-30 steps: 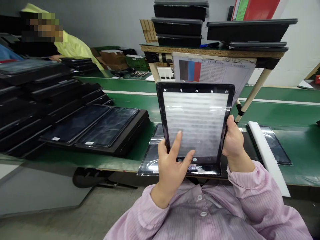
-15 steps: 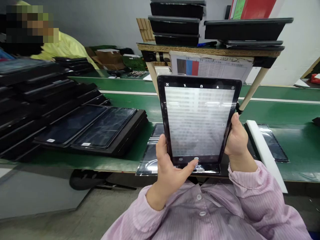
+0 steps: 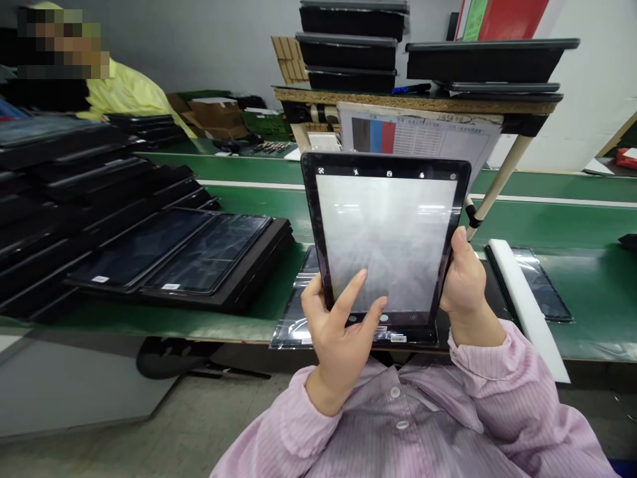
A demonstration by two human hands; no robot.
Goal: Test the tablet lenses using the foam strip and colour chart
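While the right hand (image 3: 465,285) clasps the tablet (image 3: 388,232) at frame centre by its right edge, the left hand (image 3: 338,338) splays over its lower left; whether that one grips, I cannot tell. Facing the camera, its long axis runs up the frame, partly blocking a printed sheet (image 3: 428,136), too small to read. Stacked trays (image 3: 54,212) crowd the left, a white foam strip (image 3: 527,309) lower right.

The black-framed rectangular tablet (image 3: 391,232) has a pale grey-white screen. Below it, the long-sleeved shirt (image 3: 368,425) is lilac-pink with fine darker stripes. Around the tablet, the smooth, glossy surface (image 3: 607,265) is green, crossed behind by a white line (image 3: 249,184). Right of the tablet, the long foam strip (image 3: 527,309) is white. Behind it, the printed paper sheet (image 3: 423,138) carries grey, blue and red blocks.
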